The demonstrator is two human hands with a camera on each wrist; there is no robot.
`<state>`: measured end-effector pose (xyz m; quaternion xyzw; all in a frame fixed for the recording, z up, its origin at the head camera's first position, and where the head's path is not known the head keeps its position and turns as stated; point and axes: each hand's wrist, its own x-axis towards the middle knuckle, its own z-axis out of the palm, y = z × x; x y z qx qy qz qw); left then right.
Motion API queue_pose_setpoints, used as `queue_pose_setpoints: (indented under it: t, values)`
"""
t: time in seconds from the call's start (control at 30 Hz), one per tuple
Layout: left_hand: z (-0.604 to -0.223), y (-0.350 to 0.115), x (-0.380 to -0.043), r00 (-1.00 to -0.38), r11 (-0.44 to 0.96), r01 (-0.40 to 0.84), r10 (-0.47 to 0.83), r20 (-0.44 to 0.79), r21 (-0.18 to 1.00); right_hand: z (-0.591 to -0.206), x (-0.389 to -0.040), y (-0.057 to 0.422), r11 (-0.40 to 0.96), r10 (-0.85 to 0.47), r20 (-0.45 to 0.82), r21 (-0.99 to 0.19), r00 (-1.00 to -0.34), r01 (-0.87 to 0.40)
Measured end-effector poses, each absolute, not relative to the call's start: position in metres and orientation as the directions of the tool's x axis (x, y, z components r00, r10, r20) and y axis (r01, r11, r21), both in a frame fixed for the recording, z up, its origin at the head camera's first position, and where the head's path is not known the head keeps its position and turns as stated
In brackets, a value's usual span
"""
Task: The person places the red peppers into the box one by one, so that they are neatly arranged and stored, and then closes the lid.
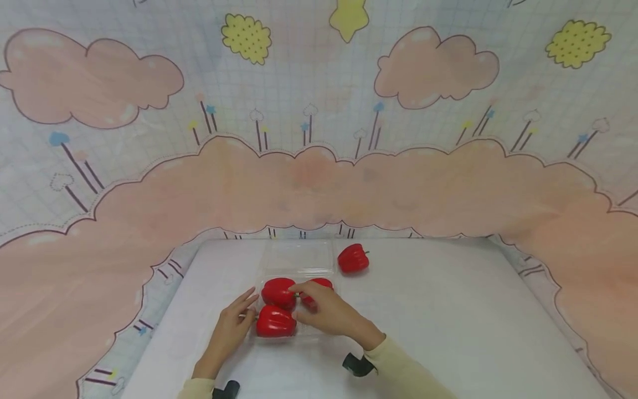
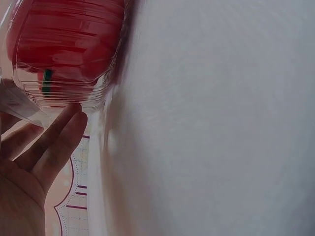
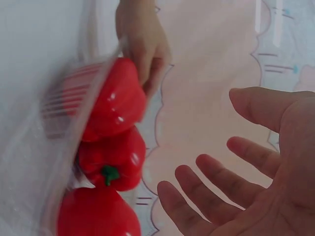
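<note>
Three red bell peppers sit in a clear plastic box (image 2: pixel 91 102): one at the front left (image 1: pixel 276 321), one behind it (image 1: pixel 278 292), and one at the right (image 1: pixel 321 283), partly hidden by my right hand. My left hand (image 1: pixel 231 324) is at the box's left side, its fingertips against the ribbed wall in the left wrist view. Over the box's right part is my right hand (image 1: pixel 326 310). The right wrist view shows its fingers spread and apart from the peppers, with nothing in the palm.
The box's clear lid (image 1: pixel 298 258) lies folded back behind it. Another red bell pepper (image 1: pixel 353 259) rests on the white table (image 1: pixel 448 310), right of the lid. A patterned cloth (image 1: pixel 319 188) surrounds the table. Black devices (image 1: pixel 358 365) are on both wrists.
</note>
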<state>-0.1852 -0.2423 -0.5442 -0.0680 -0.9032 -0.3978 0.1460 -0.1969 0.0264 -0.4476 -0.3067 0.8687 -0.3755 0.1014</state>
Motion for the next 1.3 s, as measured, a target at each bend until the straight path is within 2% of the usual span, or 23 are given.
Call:
queue_pose_setpoints:
  t: [0.23, 0.6, 1.0, 1.3]
  values:
    - [-0.542, -0.242, -0.185, -0.956, 0.671, 0.220, 0.002, 0.294, 0.708, -0.436, -0.198, 0.043, 0.503, -0.625, 0.073, -0.724, -0.777, -0.473]
    - [-0.545, -0.240, -0.183, -0.945, 0.678, 0.248, 0.013, 0.326, 0.692, -0.428, -0.207, 0.068, 0.433, -0.570, 0.114, -0.800, -0.813, -0.415]
    - [-0.544, -0.243, -0.186, -0.955, 0.686, 0.222, 0.007, 0.298, 0.693, -0.427, -0.222, 0.091, 0.431, -0.462, 0.240, -0.781, -0.854, -0.452]
    - [-0.541, -0.242, -0.185, -0.961, 0.699, 0.203, 0.009, 0.275, 0.686, -0.421, -0.238, 0.109, 0.418, -0.467, 0.232, -0.792, -0.853, -0.444]
